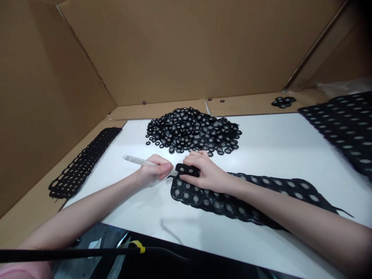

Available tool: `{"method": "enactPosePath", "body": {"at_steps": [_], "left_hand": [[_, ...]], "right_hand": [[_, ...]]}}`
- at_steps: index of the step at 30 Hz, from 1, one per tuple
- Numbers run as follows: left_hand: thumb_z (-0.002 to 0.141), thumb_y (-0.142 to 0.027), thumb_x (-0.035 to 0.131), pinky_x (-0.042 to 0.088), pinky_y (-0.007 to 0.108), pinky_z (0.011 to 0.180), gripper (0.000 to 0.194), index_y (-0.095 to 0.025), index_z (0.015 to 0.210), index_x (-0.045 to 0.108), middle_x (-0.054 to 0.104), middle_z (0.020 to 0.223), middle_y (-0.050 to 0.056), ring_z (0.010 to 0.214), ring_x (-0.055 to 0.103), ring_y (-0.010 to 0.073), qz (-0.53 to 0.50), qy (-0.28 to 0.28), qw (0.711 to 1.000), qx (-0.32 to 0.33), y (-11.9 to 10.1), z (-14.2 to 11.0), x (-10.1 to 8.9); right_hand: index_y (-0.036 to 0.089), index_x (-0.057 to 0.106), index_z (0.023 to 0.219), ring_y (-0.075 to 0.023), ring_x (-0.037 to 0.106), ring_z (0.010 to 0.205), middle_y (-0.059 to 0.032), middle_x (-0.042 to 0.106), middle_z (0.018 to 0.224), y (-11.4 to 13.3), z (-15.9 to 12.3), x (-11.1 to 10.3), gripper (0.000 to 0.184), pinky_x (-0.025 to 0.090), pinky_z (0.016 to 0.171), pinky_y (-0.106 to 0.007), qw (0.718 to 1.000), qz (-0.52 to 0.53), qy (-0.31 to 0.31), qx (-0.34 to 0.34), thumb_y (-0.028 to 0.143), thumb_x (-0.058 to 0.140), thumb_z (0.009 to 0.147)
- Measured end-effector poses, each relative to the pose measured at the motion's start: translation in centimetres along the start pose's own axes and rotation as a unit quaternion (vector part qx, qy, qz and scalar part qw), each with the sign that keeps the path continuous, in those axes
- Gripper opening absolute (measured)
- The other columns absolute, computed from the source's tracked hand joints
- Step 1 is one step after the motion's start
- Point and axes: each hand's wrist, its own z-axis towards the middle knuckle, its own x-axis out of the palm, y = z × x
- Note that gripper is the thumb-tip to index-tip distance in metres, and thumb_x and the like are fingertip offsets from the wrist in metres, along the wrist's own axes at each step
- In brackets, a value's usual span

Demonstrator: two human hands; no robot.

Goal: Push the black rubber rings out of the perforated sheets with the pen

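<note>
My left hand is closed around a pale, pen-like tool, whose tip touches the left end of a black rubber sheet. That black rubber sheet carries rows of rings with light round centres and lies slantwise on the white board. With its fingers curled over the sheet's upper left end, my right hand grips the edge there. A thin black strip hangs off the sheet near the tool's tip. Just beyond my hands rises a heap of loose black rings with pale centres.
At the left lies a black perforated sheet with its holes open. Another ringed sheet spreads at the far right, near a small cluster of rings. Cardboard walls enclose the white board. A black cable crosses in front.
</note>
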Motion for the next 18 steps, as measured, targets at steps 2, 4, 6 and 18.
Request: {"method": "enactPosePath", "body": {"at_steps": [2,4,6,18], "left_hand": [[0.083,-0.047,0.057,0.016,0.028,0.047,0.056,-0.014,0.041,0.04,0.033,0.041,-0.001,0.044,0.028,0.0084,-0.006,0.0,1.0,0.0,0.07,-0.01,-0.04],[0.083,-0.047,0.057,0.015,0.028,0.047,0.056,-0.014,0.041,0.039,0.033,0.042,-0.001,0.044,0.028,0.0083,-0.009,0.0,1.0,-0.001,0.15,-0.03,-0.14],[0.082,-0.048,0.058,0.015,0.028,0.047,0.056,-0.014,0.041,0.039,0.032,0.042,-0.001,0.044,0.028,0.0084,-0.004,0.001,1.0,-0.009,0.21,-0.06,-0.26],[0.082,-0.048,0.058,0.016,0.028,0.047,0.054,-0.014,0.043,0.043,0.034,0.041,-0.001,0.043,0.03,0.0089,0.039,0.017,0.999,-0.034,-0.25,-0.3,0.11]], "right_hand": [[0.018,0.046,0.069,-0.0191,0.047,0.084,0.0005,0.055,0.07,0.03,0.02,-0.01,0.022,0.026,0.083,-0.036,1.0,0.001,0.001,0.003,0.028,0.061,0.081],[0.018,0.046,0.069,-0.0186,0.047,0.083,0.0008,0.054,0.07,0.07,0.04,-0.01,0.022,0.026,0.083,-0.036,1.0,0.0,0.002,0.005,0.027,0.062,0.081],[0.018,0.047,0.069,-0.0182,0.047,0.083,0.001,0.054,0.07,0.1,0.04,-0.01,0.021,0.026,0.083,-0.035,1.0,-0.001,0.003,0.007,0.027,0.062,0.081],[0.017,0.047,0.068,-0.0187,0.049,0.083,0.0006,0.055,0.07,0.22,0.05,-0.11,0.022,0.026,0.081,-0.035,1.0,-0.001,-0.003,0.006,0.026,0.062,0.08]]}}
